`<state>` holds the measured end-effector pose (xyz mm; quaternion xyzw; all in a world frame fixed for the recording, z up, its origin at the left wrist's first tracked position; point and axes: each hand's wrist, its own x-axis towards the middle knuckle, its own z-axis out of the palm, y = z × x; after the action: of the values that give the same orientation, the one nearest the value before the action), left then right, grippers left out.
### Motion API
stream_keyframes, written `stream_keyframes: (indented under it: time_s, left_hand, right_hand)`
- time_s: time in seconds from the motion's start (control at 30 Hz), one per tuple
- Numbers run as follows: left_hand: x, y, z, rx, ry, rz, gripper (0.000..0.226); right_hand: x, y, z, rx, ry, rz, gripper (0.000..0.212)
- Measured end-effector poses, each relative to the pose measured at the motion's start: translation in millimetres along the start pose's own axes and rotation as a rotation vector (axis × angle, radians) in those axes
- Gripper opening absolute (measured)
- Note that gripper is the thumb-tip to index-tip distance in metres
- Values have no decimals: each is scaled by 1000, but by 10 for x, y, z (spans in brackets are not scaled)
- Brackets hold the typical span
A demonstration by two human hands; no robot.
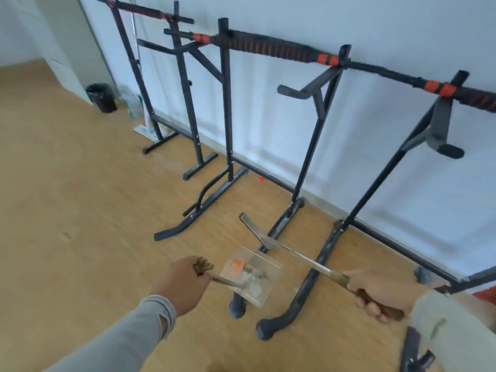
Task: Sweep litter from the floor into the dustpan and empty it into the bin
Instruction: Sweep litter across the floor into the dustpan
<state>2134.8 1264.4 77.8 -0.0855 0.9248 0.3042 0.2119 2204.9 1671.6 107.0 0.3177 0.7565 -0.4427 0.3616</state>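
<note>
My left hand (182, 284) grips the handle of the clear dustpan (252, 277), fingers curled tight round it. The dustpan hangs above the floor (80, 210), with orange and pale litter (237, 265) inside. My right hand (375, 294) is wrapped round the broom (290, 253) handle, just right of the dustpan. The bin (102, 97) stands far beyond the dustpan, by the wall.

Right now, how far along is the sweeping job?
Litter already lies in the clear dustpan, gripped by the left hand. The right hand grips the broom. Left: a red scrap under the racks, then emptying into the black bin.
</note>
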Motion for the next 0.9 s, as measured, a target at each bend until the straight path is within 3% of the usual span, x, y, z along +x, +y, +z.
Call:
stream_keyframes:
  time_s: [0.1, 0.23, 0.33, 0.4, 0.57, 0.9]
  left_hand:
    - [109, -337, -385, -22, 66, -41, 8]
    - [236, -725, -794, -9, 155, -127, 11]
    - [369, -968, -1007, -45, 226, -202, 12]
    - [479, -1086, -1124, -74, 267, -226, 12]
    - [796, -1297, -1470, -67, 357, -281, 13]
    - [1626, -1330, -2257, -77, 490, -359, 8]
  right_hand:
    - [-4, -873, 787, -76, -138, 0, 17]
    - [291, -1587, 1349, -66, -67, 15, 45]
    - [409, -2099, 1640, -60, -82, -11, 30]
    - [510, -2394, 1795, -103, -115, -14, 16]
    - [781, -3076, 2075, -185, -167, -46, 11]
    - [1455, -4598, 2301, -246, -243, -158, 16]
